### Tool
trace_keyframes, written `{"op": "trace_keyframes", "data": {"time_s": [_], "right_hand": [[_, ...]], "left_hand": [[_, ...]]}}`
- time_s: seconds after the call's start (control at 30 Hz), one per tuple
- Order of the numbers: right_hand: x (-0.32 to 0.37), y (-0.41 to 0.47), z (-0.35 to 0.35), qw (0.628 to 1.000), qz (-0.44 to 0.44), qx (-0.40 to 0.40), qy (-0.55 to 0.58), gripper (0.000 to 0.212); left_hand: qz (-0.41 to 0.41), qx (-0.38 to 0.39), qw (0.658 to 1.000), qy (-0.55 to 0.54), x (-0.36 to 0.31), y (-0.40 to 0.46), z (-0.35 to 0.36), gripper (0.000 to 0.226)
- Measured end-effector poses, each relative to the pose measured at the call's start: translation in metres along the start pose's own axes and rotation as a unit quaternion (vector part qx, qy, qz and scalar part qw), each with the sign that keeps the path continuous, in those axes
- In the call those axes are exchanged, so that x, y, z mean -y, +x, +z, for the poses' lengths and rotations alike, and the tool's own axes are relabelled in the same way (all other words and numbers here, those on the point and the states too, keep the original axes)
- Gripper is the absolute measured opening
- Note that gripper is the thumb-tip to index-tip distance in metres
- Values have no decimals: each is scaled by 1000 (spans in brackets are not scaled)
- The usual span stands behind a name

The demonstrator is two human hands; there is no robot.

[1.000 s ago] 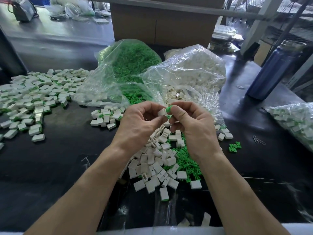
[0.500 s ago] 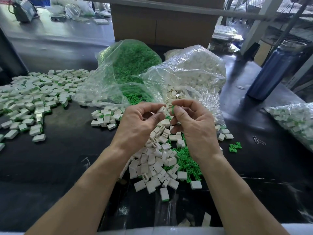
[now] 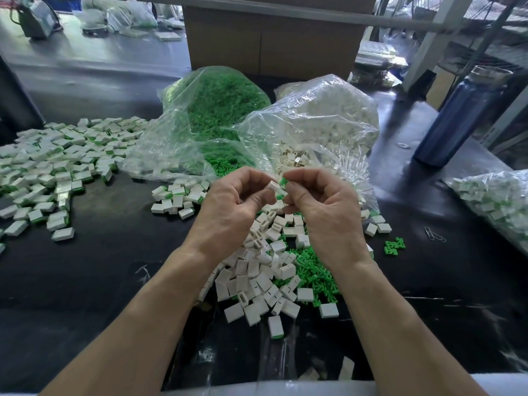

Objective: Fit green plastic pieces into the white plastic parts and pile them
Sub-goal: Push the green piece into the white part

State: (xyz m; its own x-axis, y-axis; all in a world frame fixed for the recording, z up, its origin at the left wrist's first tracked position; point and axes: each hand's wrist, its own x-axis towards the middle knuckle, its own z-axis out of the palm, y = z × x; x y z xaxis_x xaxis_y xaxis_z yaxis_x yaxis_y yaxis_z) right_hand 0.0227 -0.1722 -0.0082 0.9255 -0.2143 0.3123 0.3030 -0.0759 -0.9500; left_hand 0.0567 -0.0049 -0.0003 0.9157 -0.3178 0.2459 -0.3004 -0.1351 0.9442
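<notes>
My left hand pinches a small white plastic part between thumb and fingers, its open end turned to the right. My right hand pinches a green plastic piece just beside that opening; I cannot tell if they touch. Both hands hover above a loose heap of white parts mixed with green pieces on the black table. A wide pile of fitted white-and-green parts spreads at the left, with a smaller cluster nearer the middle.
A clear bag of green pieces and a clear bag of white parts lie open behind my hands. A blue bottle stands at the right, another bag of parts at the right edge. A cardboard box stands behind.
My hands have drawn slightly apart; the white part now shows clearly in my left fingers with the green piece separate beside it. The piles have not moved.
</notes>
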Motion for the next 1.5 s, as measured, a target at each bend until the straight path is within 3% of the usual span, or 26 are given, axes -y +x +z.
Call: {"op": "trace_keyframes", "data": {"time_s": [0.8,1.23,1.5], "right_hand": [[2,-1,-1,993,-15,21,-119,14],[9,-1,-9,964,-21,71,-254,24],[14,-7,9,991,13,-22,-131,13]], "left_hand": [[-4,12,1000,16,1,0,-3,7],[-31,25,997,65,2,-1,-3,7],[-57,-37,992,-103,7,-1,7,6]]}}
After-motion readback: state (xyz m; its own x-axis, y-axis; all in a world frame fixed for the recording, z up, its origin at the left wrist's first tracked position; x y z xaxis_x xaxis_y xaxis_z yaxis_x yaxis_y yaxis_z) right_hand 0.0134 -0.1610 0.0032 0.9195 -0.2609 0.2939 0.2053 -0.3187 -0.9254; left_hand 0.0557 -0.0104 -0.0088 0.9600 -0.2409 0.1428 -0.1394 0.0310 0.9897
